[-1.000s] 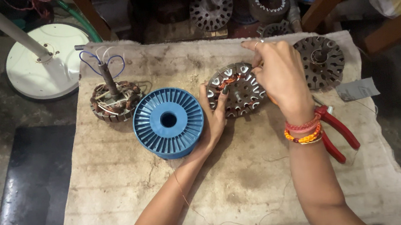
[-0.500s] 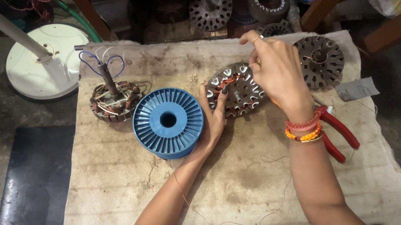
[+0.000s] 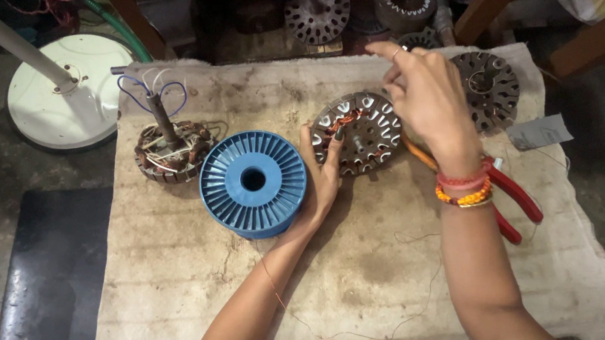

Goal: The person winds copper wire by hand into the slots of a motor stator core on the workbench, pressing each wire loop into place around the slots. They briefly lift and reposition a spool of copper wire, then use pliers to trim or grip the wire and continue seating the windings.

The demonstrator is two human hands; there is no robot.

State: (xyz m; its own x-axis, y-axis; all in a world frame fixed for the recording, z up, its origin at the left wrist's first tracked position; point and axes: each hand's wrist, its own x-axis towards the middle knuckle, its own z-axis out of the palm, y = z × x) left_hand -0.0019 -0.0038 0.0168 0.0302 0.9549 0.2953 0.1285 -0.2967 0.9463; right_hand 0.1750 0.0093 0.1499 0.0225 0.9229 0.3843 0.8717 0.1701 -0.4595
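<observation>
A round metal stator core (image 3: 363, 136) with some copper coils on its left side lies on a stained cloth (image 3: 377, 290). My left hand (image 3: 322, 171) grips the core's left rim, its back against a blue plastic spool (image 3: 252, 183). My right hand (image 3: 427, 99) hovers over the core's right edge. Its thumb and middle finger are pinched together and its index finger points up and to the left. A fine copper wire (image 3: 279, 298) trails along my left forearm and across the cloth. The strand at my right fingertips is too thin to make out.
A wound stator with a shaft and blue leads (image 3: 170, 151) stands left of the spool. A bare stator core (image 3: 490, 88) and a grey scrap (image 3: 539, 132) lie at the right. Red pliers (image 3: 515, 199) lie under my right wrist. A white fan base (image 3: 62, 91) and more cores sit behind.
My right hand has lifted off the core and moved up and back, fingers pinched. My left hand stays on the core's rim. Nothing else has moved.
</observation>
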